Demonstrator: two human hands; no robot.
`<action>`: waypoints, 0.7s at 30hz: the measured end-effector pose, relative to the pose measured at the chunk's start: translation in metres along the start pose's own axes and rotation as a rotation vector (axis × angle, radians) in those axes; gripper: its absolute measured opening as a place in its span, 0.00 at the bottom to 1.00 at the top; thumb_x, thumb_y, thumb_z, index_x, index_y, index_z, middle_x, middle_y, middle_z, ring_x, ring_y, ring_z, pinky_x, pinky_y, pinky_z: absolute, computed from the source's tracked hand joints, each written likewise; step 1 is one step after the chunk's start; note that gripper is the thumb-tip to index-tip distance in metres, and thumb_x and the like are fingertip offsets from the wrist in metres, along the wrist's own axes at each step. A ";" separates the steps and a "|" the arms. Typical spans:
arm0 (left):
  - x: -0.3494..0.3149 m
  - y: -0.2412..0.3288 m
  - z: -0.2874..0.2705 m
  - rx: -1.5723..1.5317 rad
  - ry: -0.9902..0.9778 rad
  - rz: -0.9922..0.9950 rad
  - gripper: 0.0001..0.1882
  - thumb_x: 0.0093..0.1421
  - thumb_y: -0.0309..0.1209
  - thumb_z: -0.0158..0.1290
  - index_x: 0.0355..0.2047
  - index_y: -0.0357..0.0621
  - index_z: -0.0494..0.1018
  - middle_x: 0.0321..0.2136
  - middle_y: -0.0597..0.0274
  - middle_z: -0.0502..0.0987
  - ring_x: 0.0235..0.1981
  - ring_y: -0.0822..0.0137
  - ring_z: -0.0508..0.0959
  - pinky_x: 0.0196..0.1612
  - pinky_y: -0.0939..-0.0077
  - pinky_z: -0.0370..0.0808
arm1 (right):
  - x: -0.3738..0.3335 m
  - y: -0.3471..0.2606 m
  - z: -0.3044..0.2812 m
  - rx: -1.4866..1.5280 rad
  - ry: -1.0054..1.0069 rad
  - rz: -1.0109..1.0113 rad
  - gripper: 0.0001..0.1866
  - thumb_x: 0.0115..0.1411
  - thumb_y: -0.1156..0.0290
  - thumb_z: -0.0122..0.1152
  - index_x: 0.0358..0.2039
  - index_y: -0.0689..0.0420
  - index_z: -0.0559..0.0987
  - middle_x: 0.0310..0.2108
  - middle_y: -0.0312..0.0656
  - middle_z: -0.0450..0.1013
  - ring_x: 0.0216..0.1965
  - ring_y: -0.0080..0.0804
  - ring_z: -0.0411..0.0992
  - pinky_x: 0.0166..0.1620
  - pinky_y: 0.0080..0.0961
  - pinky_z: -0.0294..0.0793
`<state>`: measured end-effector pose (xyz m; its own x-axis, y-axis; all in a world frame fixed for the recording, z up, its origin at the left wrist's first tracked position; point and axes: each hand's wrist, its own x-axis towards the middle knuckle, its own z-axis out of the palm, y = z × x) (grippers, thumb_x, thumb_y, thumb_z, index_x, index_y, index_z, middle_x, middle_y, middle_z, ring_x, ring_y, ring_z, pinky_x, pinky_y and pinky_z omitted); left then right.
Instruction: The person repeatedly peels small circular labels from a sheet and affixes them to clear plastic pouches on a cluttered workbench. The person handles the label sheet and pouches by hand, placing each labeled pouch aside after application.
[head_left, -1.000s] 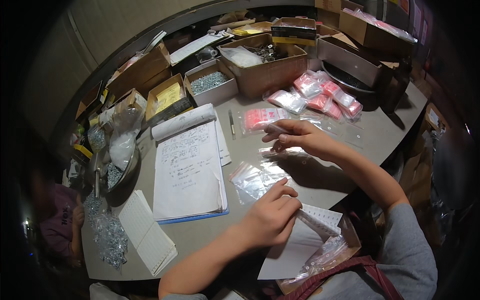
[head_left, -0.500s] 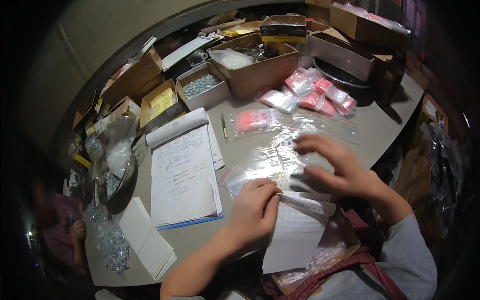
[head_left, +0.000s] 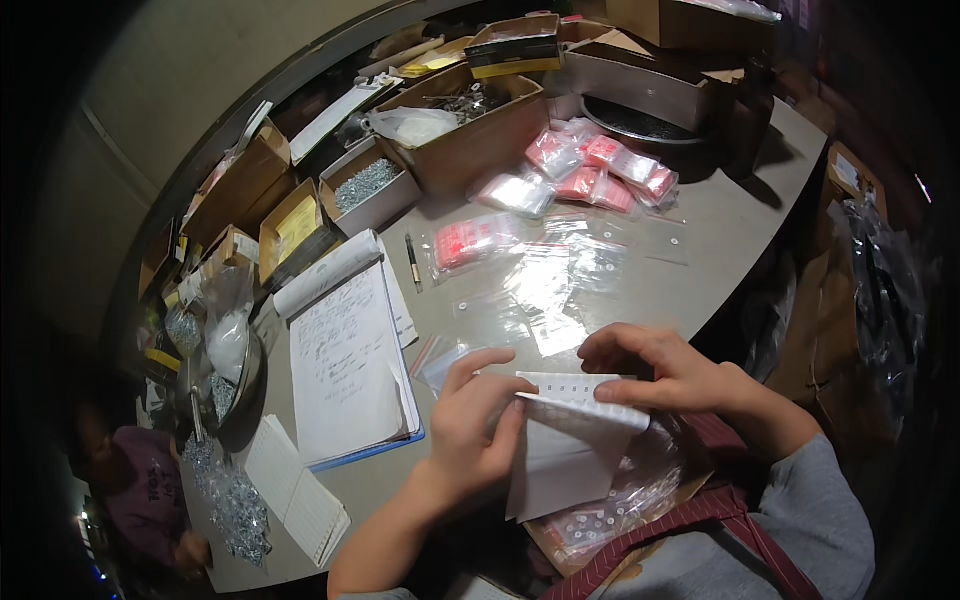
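Observation:
My left hand [head_left: 470, 425] grips a folded white sheet of small printed labels [head_left: 565, 455] by its left end, thumb in front and forefinger behind. On the right, my right hand [head_left: 665, 368] has its thumb on the sheet's upper right edge, with fingers curled above it. A row of small marks runs along the sheet's top strip. Just beyond my hands, clear zip bags [head_left: 545, 305] lie spread on the table, some with a small white label. Under the sheet, at my lap, sits a carton [head_left: 560, 545] with clear bags of small round parts.
A clipboard with handwritten pages [head_left: 350, 370] lies left, beside a pen [head_left: 413, 262]. Packs of red-striped bags [head_left: 600, 175] are piled beyond. Open boxes of hardware [head_left: 365, 185] line the back. Bagged metal parts [head_left: 235, 515] lie far left, near another person [head_left: 145, 490].
My right hand has come down from over the bags to the sheet's right edge. The sheet's top strip has turned more level. The whole view has shifted.

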<state>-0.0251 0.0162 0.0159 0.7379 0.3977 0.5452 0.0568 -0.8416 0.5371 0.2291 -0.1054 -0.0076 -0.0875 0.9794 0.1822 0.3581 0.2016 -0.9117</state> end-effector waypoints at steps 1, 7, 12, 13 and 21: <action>-0.001 -0.001 0.001 -0.003 0.000 -0.006 0.08 0.56 0.19 0.56 0.36 0.38 0.81 0.43 0.43 0.80 0.52 0.47 0.77 0.54 0.61 0.74 | -0.001 0.002 0.001 -0.032 -0.047 0.054 0.29 0.62 0.57 0.69 0.56 0.62 0.73 0.43 0.49 0.74 0.44 0.40 0.75 0.47 0.33 0.75; -0.008 -0.006 0.001 -0.092 0.003 -0.165 0.06 0.60 0.22 0.57 0.37 0.37 0.81 0.46 0.46 0.78 0.57 0.51 0.74 0.59 0.63 0.69 | -0.001 -0.001 0.015 -0.311 0.015 -0.273 0.35 0.58 0.68 0.68 0.64 0.61 0.65 0.59 0.56 0.64 0.56 0.53 0.71 0.53 0.39 0.75; -0.011 -0.018 0.005 -0.165 0.014 -0.233 0.06 0.59 0.25 0.58 0.37 0.41 0.80 0.46 0.51 0.79 0.59 0.50 0.72 0.60 0.59 0.70 | -0.002 0.003 0.022 -0.354 0.099 -0.341 0.29 0.58 0.73 0.67 0.59 0.63 0.72 0.58 0.57 0.67 0.56 0.57 0.73 0.56 0.40 0.76; -0.012 -0.020 0.005 -0.178 0.011 -0.245 0.06 0.59 0.26 0.58 0.37 0.41 0.80 0.47 0.51 0.79 0.60 0.50 0.71 0.60 0.58 0.70 | -0.002 0.002 0.022 -0.349 0.126 -0.334 0.26 0.58 0.74 0.67 0.58 0.63 0.73 0.57 0.56 0.69 0.55 0.56 0.74 0.55 0.39 0.76; -0.007 -0.006 -0.001 -0.782 0.025 -0.618 0.10 0.60 0.26 0.58 0.42 0.39 0.76 0.54 0.55 0.75 0.54 0.61 0.75 0.60 0.68 0.68 | -0.007 -0.005 0.016 -0.247 0.304 -0.271 0.13 0.63 0.77 0.63 0.47 0.64 0.81 0.44 0.51 0.78 0.43 0.44 0.79 0.47 0.31 0.78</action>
<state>-0.0314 0.0192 0.0094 0.7133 0.7000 0.0349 -0.0391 -0.0100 0.9992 0.2127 -0.1132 -0.0104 0.0547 0.8435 0.5343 0.5732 0.4117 -0.7085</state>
